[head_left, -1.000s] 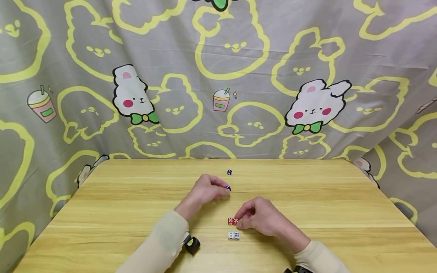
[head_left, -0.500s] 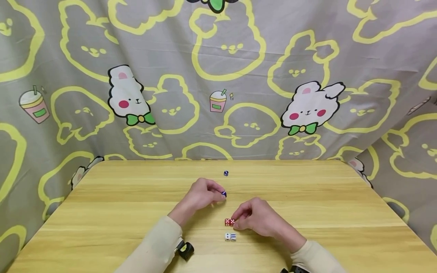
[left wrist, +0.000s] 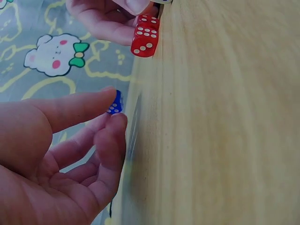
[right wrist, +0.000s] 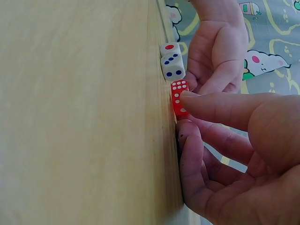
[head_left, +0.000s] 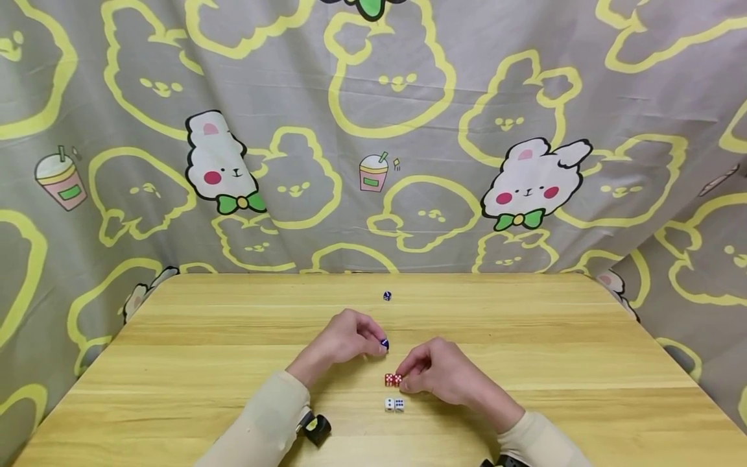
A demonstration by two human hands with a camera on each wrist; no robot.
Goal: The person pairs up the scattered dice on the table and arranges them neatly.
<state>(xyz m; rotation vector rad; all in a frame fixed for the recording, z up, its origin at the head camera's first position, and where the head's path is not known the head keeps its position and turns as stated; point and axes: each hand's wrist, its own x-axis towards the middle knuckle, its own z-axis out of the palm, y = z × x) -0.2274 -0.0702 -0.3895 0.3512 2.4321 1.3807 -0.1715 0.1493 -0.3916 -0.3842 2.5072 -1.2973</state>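
Between thumb and forefinger, my left hand (head_left: 349,336) pinches a dark blue die (head_left: 384,344); in the left wrist view that blue die (left wrist: 116,105) shows white pips at the fingertips. My right hand (head_left: 441,371) pinches the right one of two red dice (head_left: 389,380), which sit side by side. In the right wrist view the thumb lies against the red die (right wrist: 176,99). Nearer the person, two white dice (head_left: 389,405) stand together in line with the red pair. Another blue die (head_left: 387,296) lies alone beyond my left hand.
All the dice are on or over a light wooden table (head_left: 525,331). A grey curtain (head_left: 327,84) with yellow outlines and white rabbits hangs behind its far edge. A black wrist strap (head_left: 318,429) sits at the left sleeve.
My left hand has drawn the pinched blue die toward the person, closer to the red dice. The right hand stays at the red pair. The view shifts slightly.
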